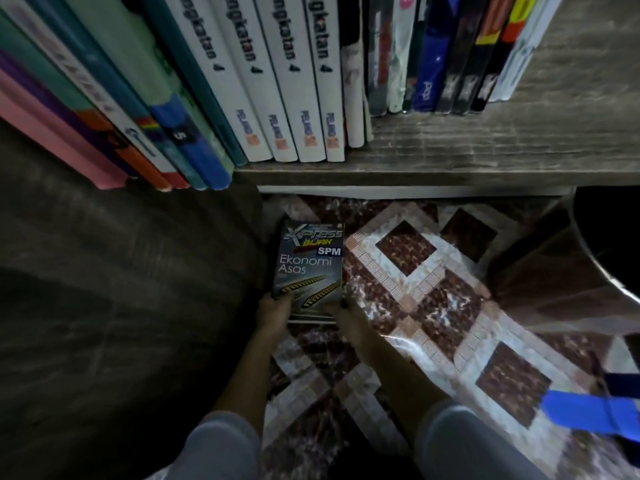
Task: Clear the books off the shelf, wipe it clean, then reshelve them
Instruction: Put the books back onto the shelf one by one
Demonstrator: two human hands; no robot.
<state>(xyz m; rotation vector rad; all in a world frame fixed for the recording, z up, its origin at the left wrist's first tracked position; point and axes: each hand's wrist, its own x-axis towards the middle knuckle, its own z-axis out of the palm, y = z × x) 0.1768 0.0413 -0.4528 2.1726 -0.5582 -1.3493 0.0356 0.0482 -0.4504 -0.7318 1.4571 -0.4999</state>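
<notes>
Honestly, the biggest thing in view was a dark, fabric-looking mass [104, 306] filling the whole left side, too dim to say what it was. Next came the patterned floor tiles [433, 306], brown and white diamonds, spreading across the right. Above them the wooden shelf [485, 157] crossed the top, front edge showing, with bare wood grain on its right half. Books stood on it with their tops cut off by the frame. A leaning batch of coloured spines [104, 116] at the left hid that end of the shelf. Four matching white spines [287, 98] in the middle read "ingkatan 4", first letter cropped. A set of dark spines [450, 64] stood further back on the right, lettering too blurry to read. A dark round object [606, 237] sat at the right edge, mostly out of frame. Down low, below the shelf and over the tiles, was the Ekonomi Asas book [308, 268], cover up, right beside the dark mass. Pale layers showed under its near edge; I couldn't tell if they were its own pages or another book. A bright blue thing [588, 410] poked in at the lower right, cropped and unidentifiable. The left hand [273, 313] gripped the book's near left corner and the right hand [346, 313] its near right corner, most fingers hidden underneath. Grey sleeves [221, 445] ran off the bottom.
</notes>
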